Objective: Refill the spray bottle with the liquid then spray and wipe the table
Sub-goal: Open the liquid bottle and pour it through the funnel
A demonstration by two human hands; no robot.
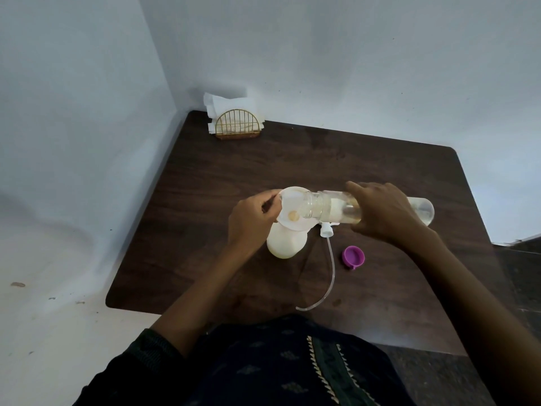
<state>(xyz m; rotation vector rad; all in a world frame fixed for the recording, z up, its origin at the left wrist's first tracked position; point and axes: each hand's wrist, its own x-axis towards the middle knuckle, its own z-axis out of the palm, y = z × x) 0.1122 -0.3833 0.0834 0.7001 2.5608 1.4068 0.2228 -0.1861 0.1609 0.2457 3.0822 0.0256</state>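
A white spray bottle stands on the dark wooden table with a white funnel set in its neck. My left hand pinches the funnel's left rim. My right hand grips a clear plastic bottle tipped on its side, its mouth over the funnel. A little yellowish liquid shows in the funnel's throat and inside the clear bottle. The spray head with its long clear dip tube lies on the table to the right of the spray bottle.
A purple cap lies on the table right of the dip tube. A gold wire napkin holder with white napkins stands at the far left corner, against the walls. The table's near edge touches my body.
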